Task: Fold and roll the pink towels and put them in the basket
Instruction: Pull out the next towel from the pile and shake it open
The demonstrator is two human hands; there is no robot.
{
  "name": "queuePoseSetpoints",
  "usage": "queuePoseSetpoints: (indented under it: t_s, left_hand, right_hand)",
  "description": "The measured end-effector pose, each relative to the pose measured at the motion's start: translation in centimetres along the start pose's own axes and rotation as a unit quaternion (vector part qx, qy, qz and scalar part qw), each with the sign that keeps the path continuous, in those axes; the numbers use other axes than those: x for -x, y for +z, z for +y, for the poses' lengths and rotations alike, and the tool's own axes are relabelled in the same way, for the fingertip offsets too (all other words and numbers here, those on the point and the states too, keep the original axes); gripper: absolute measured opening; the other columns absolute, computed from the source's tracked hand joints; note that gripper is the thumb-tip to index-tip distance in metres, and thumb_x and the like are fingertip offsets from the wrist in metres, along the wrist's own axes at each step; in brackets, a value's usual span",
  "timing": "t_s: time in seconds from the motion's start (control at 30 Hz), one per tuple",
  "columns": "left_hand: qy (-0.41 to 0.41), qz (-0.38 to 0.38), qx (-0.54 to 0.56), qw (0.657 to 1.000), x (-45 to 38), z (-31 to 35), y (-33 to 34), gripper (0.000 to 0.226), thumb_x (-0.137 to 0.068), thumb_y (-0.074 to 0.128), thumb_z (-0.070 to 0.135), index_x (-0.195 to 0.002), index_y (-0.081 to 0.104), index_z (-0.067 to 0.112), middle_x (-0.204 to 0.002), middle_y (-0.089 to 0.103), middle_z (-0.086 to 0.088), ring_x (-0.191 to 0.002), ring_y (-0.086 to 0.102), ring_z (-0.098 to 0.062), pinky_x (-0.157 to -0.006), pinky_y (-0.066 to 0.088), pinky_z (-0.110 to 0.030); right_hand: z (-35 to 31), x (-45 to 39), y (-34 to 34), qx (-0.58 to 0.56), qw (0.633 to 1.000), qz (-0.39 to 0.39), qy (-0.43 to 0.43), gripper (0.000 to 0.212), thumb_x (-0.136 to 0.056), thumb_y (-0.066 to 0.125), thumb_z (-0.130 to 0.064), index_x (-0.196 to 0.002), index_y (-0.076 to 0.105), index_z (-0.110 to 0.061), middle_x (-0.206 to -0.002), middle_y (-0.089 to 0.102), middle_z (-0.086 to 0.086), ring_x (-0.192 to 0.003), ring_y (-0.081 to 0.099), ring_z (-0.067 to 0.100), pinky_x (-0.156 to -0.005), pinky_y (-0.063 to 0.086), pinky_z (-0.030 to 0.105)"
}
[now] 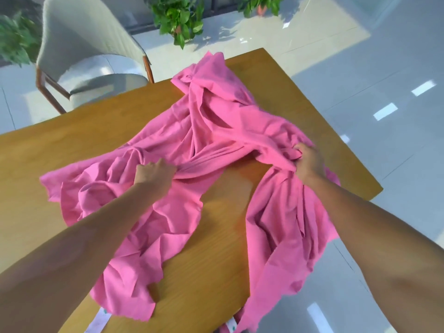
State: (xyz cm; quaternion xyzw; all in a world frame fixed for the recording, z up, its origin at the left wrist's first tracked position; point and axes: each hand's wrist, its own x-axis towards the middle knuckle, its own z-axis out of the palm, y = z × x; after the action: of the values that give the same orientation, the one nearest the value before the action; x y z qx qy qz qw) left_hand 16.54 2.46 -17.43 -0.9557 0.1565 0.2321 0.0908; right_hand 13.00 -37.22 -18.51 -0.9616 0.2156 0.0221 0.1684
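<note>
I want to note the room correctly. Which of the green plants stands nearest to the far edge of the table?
The middle plant, just beyond the wooden table's far edge. The left plant sits behind the chair; the right plant stands farther back.

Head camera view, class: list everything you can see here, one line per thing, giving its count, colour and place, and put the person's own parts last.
Pink towels: count unclear, pink, crumpled and spread across the table, the near-right part hanging over the edge.
Table: one, light brown wood, fills the middle of the view.
Chair: one, pale grey with brown frame, at the table's far left side.
Plants: at least three, green, on the floor beyond the table.
Floor: white, glossy, around the table.
Basket: none in view.
Left hand: one, grips bunched towel at centre left.
Right hand: one, grips bunched towel near the table's right edge.
</note>
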Motion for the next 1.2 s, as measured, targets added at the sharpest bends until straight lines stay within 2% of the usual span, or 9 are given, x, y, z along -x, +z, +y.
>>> queuePoseSetpoints:
  t_s: [0.33, 0.47, 0.53, 0.63, 0.77, 0.83, 0.93, 1.03, 1.2]
  left_hand:
    - [-0.01, -0.089, 0.002, 0.996, -2.0, -0.4, -1.5, 0.02, -0.093, 0.053, 0.005, -0.104, 0.067, 0.014, -0.086, 0.055, 0.001, -0.087, 0.068, -0.024, -0.076, 0.062, -0.041]
    - [0.038, -0.207, 0.054, 0.976, -5.1, -1.1, -2.0, 0.025, -0.091, 0.056, 0.04, -0.088, 0.059, 0.016, -0.08, 0.057, 0.001, -0.072, 0.054, -0.018, -0.083, 0.059, -0.037]
    - [0.045, -0.237, 0.096, 0.966, -6.8, -1.6, -2.3, 0.042, -0.09, 0.049, 0.063, -0.087, 0.063, 0.024, -0.078, 0.061, 0.001, -0.065, 0.048, -0.014, -0.081, 0.054, -0.036]
    - [0.023, -0.171, 0.181, 0.968, -9.0, -1.8, -2.5, 0.074, -0.077, 0.038, 0.09, -0.076, 0.061, 0.02, -0.063, 0.055, 0.004, -0.057, 0.05, -0.015, -0.066, 0.051, -0.035]
    - [-0.028, 0.012, 0.223, 0.974, -11.6, -0.4, -3.0, 0.059, -0.088, 0.048, 0.072, -0.088, 0.057, 0.013, -0.084, 0.067, -0.003, -0.07, 0.063, -0.022, -0.066, 0.058, -0.039]
    - [-0.031, 0.079, 0.225, 0.971, -12.4, 0.3, -3.0, 0.051, -0.09, 0.055, 0.063, -0.099, 0.055, 0.012, -0.105, 0.062, -0.008, -0.087, 0.062, -0.027, -0.072, 0.057, -0.043]
    - [-0.045, 0.057, 0.233, 0.97, -12.9, 1.1, -2.3, 0.071, -0.086, 0.066, 0.06, -0.134, 0.044, 0.013, -0.136, 0.046, -0.014, -0.122, 0.051, -0.037, -0.09, 0.053, -0.05]
    - [-0.053, 0.006, 0.216, 0.975, -12.6, 2.1, -1.3, 0.089, -0.085, 0.07, 0.057, -0.152, 0.027, 0.017, -0.145, 0.036, -0.011, -0.134, 0.036, -0.035, -0.097, 0.05, -0.051]
    - [-0.047, 0.01, 0.16, 0.986, -12.6, 2.4, -1.0, 0.039, -0.102, 0.048, 0.02, -0.141, 0.045, 0.017, -0.132, 0.056, -0.007, -0.124, 0.049, -0.032, -0.092, 0.054, -0.047]
  right_hand:
    - [-1.9, -6.6, -3.6, 0.025, 0.994, 0.039, 0.099, 0.04, -0.092, 0.051, -0.014, -0.131, 0.054, -0.018, -0.134, 0.049, 0.02, -0.121, 0.052, 0.041, -0.092, 0.045, 0.04]
    - [-4.2, -11.1, -3.0, 0.051, 0.989, -0.056, 0.128, 0.048, -0.098, 0.041, -0.034, -0.138, 0.052, -0.01, -0.144, 0.046, 0.021, -0.132, 0.045, 0.039, -0.108, 0.038, 0.05]
    - [-6.4, -13.3, -2.7, 0.065, 0.99, -0.006, 0.126, 0.052, -0.097, 0.036, -0.04, -0.135, 0.052, -0.009, -0.143, 0.047, 0.019, -0.136, 0.038, 0.035, -0.109, 0.033, 0.052]
    - [-11.1, -16.1, -1.7, 0.085, 0.99, 0.105, -0.036, 0.052, -0.093, 0.041, -0.053, -0.127, 0.054, -0.016, -0.144, 0.047, 0.012, -0.141, 0.031, 0.033, -0.11, 0.032, 0.051]
    - [-18.3, -18.4, 2.1, 0.074, 0.977, -0.118, -0.163, 0.102, -0.073, 0.05, -0.088, -0.154, 0.019, -0.034, -0.163, 0.021, 0.01, -0.147, 0.023, 0.041, -0.112, 0.028, 0.067]
    - [-20.3, -18.5, 4.8, 0.114, 0.961, -0.19, -0.164, 0.115, -0.071, 0.061, -0.083, -0.156, -0.003, -0.041, -0.164, 0.015, 0.017, -0.144, 0.027, 0.046, -0.108, 0.033, 0.069]
    - [-20.3, -18.5, 7.9, 0.18, 0.961, -0.134, -0.163, 0.083, -0.088, 0.069, -0.034, -0.154, 0.019, -0.032, -0.131, 0.055, 0.018, -0.114, 0.06, 0.039, -0.083, 0.051, 0.049]
    - [-19.2, -20.0, 8.1, 0.071, 0.985, -0.07, -0.138, 0.039, -0.091, 0.062, -0.019, -0.129, 0.053, -0.018, -0.112, 0.068, 0.015, -0.105, 0.065, 0.037, -0.077, 0.047, 0.04]
    - [-17.1, -22.7, 3.5, -0.167, 0.985, -0.045, -0.026, 0.023, -0.096, 0.053, -0.015, -0.111, 0.067, -0.005, -0.107, 0.07, 0.02, -0.096, 0.066, 0.034, -0.07, 0.042, 0.033]
